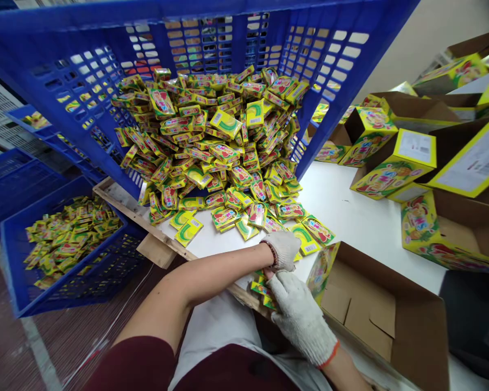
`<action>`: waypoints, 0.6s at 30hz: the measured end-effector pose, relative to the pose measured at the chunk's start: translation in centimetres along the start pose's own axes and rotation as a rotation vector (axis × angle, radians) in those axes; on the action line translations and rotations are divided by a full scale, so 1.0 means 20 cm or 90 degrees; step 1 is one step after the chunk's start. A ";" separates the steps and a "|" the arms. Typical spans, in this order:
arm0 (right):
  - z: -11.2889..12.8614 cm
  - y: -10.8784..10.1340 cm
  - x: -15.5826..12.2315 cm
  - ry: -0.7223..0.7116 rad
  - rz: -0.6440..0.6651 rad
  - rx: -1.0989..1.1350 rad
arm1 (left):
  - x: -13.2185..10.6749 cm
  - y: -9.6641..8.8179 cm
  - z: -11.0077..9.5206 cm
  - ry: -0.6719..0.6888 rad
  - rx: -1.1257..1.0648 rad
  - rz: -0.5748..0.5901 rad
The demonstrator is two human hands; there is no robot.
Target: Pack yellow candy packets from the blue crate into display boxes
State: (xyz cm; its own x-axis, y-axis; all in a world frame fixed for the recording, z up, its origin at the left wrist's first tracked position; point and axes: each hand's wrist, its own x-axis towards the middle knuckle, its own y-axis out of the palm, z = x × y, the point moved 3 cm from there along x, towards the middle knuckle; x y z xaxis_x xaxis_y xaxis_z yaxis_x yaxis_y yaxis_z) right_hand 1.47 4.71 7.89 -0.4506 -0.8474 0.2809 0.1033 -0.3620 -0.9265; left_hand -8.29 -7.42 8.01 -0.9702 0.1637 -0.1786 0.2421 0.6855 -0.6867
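My right hand [299, 312], in a white knitted glove with an orange cuff, is closed around several small yellow candy boxes [262, 288] near the table's front edge. Just above it, my left hand [283, 248], also gloved, reaches across at the edge of a heap of the same boxes [224, 157]. Its fingers point down and are mostly hidden, so its grip does not show. A few loose boxes [307, 239] lie flat beside the left fingers. The heap spills out of a tilted blue plastic crate [342, 92] onto the white tabletop.
An open cardboard carton [418, 320] stands right of my right hand, its visible floor bare. Several printed yellow display cartons [395, 168] are stacked at the right. Lower left, another blue crate [118, 266] holds more small boxes. A wooden strip [146, 225] edges the table.
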 end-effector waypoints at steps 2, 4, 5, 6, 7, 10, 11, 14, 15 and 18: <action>-0.01 -0.01 0.00 -0.001 0.004 0.008 | 0.01 -0.04 0.02 -0.001 -0.028 0.010; -0.02 0.00 0.01 0.004 0.014 0.009 | 0.01 -0.09 0.08 -0.004 -0.066 0.030; -0.02 0.01 0.02 0.007 0.023 0.009 | 0.00 -0.12 0.11 -0.007 -0.089 0.043; -0.03 0.02 0.03 0.009 0.028 0.008 | -0.02 -0.15 0.15 -0.012 -0.114 0.056; -0.03 0.03 0.04 0.013 0.026 0.004 | -0.04 -0.17 0.19 -0.018 -0.141 0.064; -0.04 0.05 0.05 0.054 -0.052 -0.002 | -0.18 -0.19 0.29 -0.037 -0.241 0.026; -0.04 0.06 0.03 0.078 -0.084 0.010 | -0.23 -0.18 0.31 -0.044 -0.278 -0.010; -0.06 0.08 -0.02 0.156 -0.132 0.108 | -0.37 -0.12 0.36 -0.067 -0.387 -0.146; -0.07 0.09 -0.04 0.175 -0.142 0.147 | -0.41 -0.08 0.36 -0.074 -0.419 -0.184; -0.10 0.11 -0.06 0.234 -0.209 0.233 | -0.44 0.03 0.33 -0.085 -0.517 -0.258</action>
State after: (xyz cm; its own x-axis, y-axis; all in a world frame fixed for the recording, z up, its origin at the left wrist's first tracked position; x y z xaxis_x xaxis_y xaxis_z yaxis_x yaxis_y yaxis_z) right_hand 0.54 5.67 4.93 -0.7797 -0.5033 0.3726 0.1752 -0.7466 -0.6418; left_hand 0.50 -13.13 4.57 -0.9580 -0.2463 -0.1468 -0.2465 0.9690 -0.0169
